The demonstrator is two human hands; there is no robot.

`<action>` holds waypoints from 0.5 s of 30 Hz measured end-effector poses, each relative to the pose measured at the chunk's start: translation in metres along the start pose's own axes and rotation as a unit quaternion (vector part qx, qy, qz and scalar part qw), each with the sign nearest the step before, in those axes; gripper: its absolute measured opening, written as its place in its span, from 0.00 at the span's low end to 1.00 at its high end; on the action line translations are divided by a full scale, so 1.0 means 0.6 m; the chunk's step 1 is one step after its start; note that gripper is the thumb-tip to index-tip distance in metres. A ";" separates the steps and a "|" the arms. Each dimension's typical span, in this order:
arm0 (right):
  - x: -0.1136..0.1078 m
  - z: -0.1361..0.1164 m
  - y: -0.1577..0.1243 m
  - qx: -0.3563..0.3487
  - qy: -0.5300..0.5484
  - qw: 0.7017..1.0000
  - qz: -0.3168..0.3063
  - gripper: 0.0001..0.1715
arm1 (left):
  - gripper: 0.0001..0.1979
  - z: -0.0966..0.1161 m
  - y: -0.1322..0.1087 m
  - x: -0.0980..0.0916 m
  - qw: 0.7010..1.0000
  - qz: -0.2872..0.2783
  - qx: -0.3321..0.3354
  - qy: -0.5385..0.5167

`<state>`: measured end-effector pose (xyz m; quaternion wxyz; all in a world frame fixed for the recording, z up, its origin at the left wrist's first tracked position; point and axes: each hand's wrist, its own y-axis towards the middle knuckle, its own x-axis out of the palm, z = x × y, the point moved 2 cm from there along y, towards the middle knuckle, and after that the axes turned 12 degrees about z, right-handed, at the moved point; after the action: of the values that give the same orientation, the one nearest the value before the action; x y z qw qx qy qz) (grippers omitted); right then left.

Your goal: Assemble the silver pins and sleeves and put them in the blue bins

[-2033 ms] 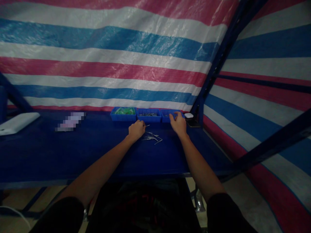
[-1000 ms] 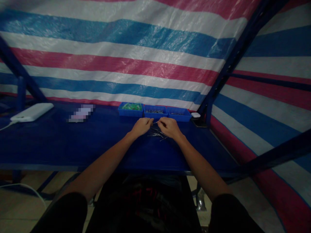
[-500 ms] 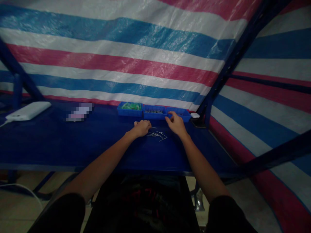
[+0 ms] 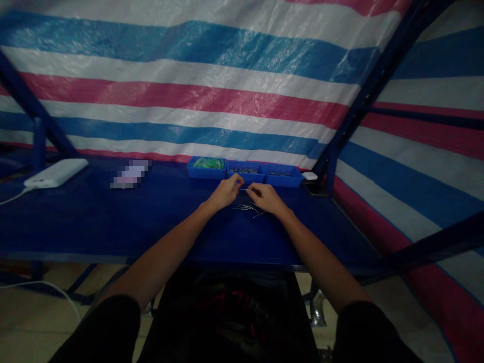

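Observation:
A thin metal rod point(image 4: 243, 189) spans the small gap between my two hands. My left hand point(image 4: 227, 191) is closed, pinching the rod's left end between thumb and fingers. At the rod's other end, my right hand point(image 4: 265, 196) is closed with its fingertips together; whether it grips the rod or a tiny part there is too small to make out. Just below the hands, several similar metal rods point(image 4: 245, 207) lie loosely on the blue table point(image 4: 151, 227), partly covered by my right hand.
Three blue bins stand along the back: one with green material point(image 4: 207, 164), a middle bin point(image 4: 260, 177) with small metal parts, and a right bin point(image 4: 284, 182). A white case point(image 4: 310, 176) and a dark phone point(image 4: 315, 189) lie right. A white power bank point(image 4: 56, 174) sits left.
My right hand has moved away from the right bin, down and left to meet the rod. My left hand has lifted the rod slightly and brought it toward the right hand.

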<state>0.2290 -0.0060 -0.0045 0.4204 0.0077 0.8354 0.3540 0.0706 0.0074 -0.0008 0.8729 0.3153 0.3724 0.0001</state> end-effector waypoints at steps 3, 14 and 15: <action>-0.004 0.001 0.001 0.010 -0.005 1.000 0.004 0.17 | 0.08 0.000 0.001 0.000 1.000 0.005 0.015 -0.015; -0.019 -0.008 0.003 0.013 -0.030 0.998 0.057 0.17 | 0.10 0.006 -0.001 -0.008 0.998 -0.061 -0.002 0.001; -0.026 -0.007 0.005 0.017 -0.040 0.996 0.082 0.17 | 0.11 0.003 0.000 -0.014 0.997 -0.072 -0.004 0.014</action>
<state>0.2353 -0.0109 0.0098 0.4227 0.0971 0.8205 0.3724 0.0659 0.0044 0.0055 0.8664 0.2841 0.4067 -0.0568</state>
